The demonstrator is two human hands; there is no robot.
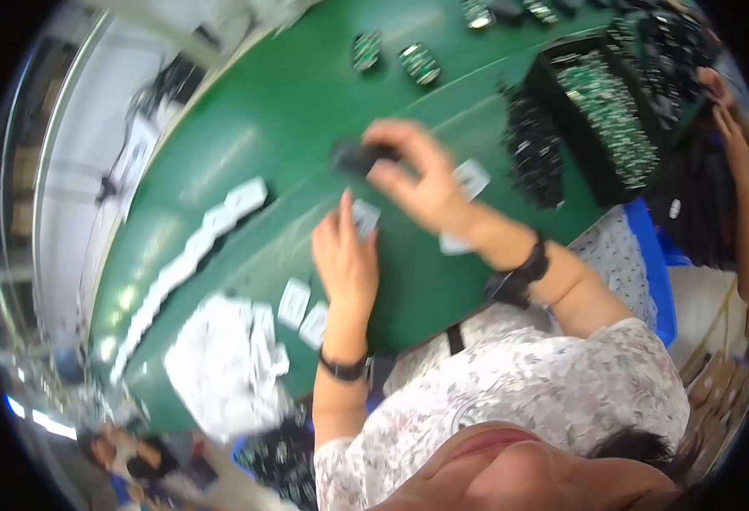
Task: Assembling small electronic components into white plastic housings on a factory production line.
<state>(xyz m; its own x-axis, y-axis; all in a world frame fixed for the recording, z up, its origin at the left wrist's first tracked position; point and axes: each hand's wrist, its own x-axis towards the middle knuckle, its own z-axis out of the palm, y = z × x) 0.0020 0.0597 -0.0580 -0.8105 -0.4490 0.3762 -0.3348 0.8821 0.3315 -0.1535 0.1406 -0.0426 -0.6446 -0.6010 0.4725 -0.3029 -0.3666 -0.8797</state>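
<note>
My right hand (417, 166) is closed, its thumb and fingers round a dark, blocky object (351, 158) above the green table (281, 111). Motion smears the object, so its exact kind does not show. Just below and to the left, my left hand (345, 260) lies with its fingers stretched out, beside a small white card-like piece (366, 219) that it partly covers. Another white piece (472, 179) shows behind my right wrist. Two more white pieces (293, 303) lie left of my left wrist.
A long row of overlapping white pieces (191, 255) runs along the left. Near it sits a white heap (221, 362). At the right stand a black bin (583, 166) of green-and-silver parts and a pile of black parts (535, 149). Another person's hand (728, 128) appears far right.
</note>
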